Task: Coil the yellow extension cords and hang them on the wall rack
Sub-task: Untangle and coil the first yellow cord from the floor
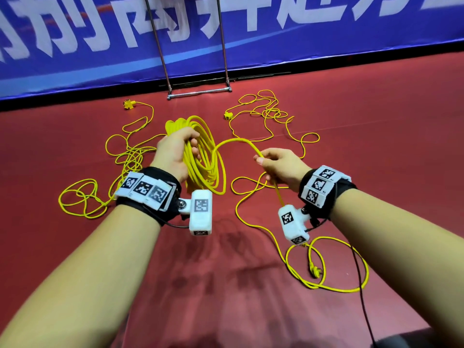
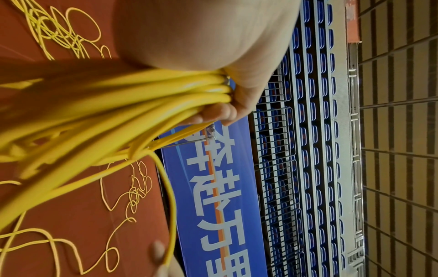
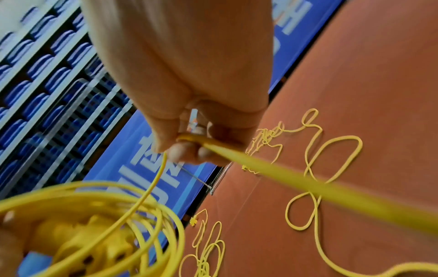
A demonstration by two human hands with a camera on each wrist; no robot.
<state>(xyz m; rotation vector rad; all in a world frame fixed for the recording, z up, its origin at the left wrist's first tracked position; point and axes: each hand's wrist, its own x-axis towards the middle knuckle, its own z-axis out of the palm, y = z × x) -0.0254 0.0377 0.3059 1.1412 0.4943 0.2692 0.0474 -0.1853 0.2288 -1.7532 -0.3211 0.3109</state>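
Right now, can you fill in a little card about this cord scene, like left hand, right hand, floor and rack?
left hand: left hand grips the coil of yellow cord
right hand: right hand pinches the loose strand running to the coil
floor: red floor with two more tangled cords lying on it
plug: plug end lies near the right arm
rack: metal rack stands by the blue banner; no cord visible on it
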